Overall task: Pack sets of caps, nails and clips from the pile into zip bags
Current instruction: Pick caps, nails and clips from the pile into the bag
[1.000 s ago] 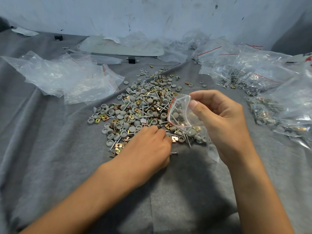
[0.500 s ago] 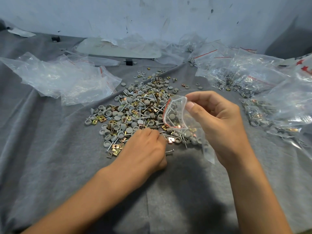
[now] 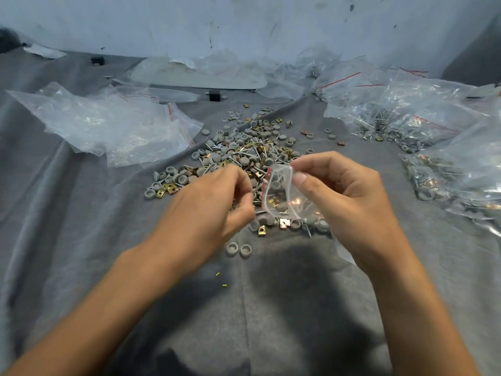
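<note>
right hand (image 3: 349,202) pinches rim of zip bag (image 3: 283,195), mouth gaping toward left hand (image 3: 211,210); caps (image 3: 282,207) and a clip (image 3: 273,202) visible inside; bag held over near edge of pile (image 3: 244,153); left hand fingers curled just beside bag mouth, cannot tell whether they grip anything; grey cloth (image 3: 81,240) beneath.
</note>
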A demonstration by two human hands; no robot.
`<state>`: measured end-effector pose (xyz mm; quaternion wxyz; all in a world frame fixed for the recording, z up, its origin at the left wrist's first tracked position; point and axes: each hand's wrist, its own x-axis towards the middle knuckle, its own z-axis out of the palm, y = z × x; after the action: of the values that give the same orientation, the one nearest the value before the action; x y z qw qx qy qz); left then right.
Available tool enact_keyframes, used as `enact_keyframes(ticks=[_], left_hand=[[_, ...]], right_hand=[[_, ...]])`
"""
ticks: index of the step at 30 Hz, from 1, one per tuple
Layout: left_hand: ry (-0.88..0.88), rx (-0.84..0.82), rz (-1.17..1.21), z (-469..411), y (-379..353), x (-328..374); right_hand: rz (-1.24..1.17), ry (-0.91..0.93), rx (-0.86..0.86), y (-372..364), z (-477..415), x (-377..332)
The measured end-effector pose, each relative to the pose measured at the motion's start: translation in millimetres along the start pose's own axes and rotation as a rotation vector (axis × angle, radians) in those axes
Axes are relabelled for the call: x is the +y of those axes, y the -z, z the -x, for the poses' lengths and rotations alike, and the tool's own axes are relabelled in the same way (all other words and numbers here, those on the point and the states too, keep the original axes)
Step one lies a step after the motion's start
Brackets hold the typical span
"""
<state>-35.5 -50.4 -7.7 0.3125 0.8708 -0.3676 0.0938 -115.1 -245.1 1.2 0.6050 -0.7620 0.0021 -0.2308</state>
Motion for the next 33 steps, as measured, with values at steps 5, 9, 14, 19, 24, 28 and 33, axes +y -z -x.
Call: enact_keyframes(ticks=[5,9,14,19,24,28,33], left_hand=[[-0.081,-0.015,-0.031,-5.5,-4.2,6.4],[-0.121,-0.01,-0.016,-10.3,-2.9,6.4],[-0.148,0.032,0.089,-16.1,-2.5,10.3],[-0.081,0.026,0.357,-22.9,-1.6,12.4],[-0.001,0.072,0.303,-26.7,10.2,-14.5],[-0.027,-0.211,-0.004,-22.5,4.4,-21.3],[-0.047,-0.358,-0.251,-19.2,-13.3,-22.8]], right_hand=[[0.004,0.0,0.0,-1.2,-0.7,2.0],[0.003,0.007,0.012,-1.2,-2.3,3.8],[0.0,0.013,0.008,-3.0,-3.4,5.4],[0.003,0.024,0.042,-0.3,-5.5,6.6],[-0.032,0.041,0.169,6.9,-7.3,6.5],[-0.053,0.027,0.196,7.8,-7.4,7.5],[-0.052,0.018,0.193,7.0,-7.4,8.1]])
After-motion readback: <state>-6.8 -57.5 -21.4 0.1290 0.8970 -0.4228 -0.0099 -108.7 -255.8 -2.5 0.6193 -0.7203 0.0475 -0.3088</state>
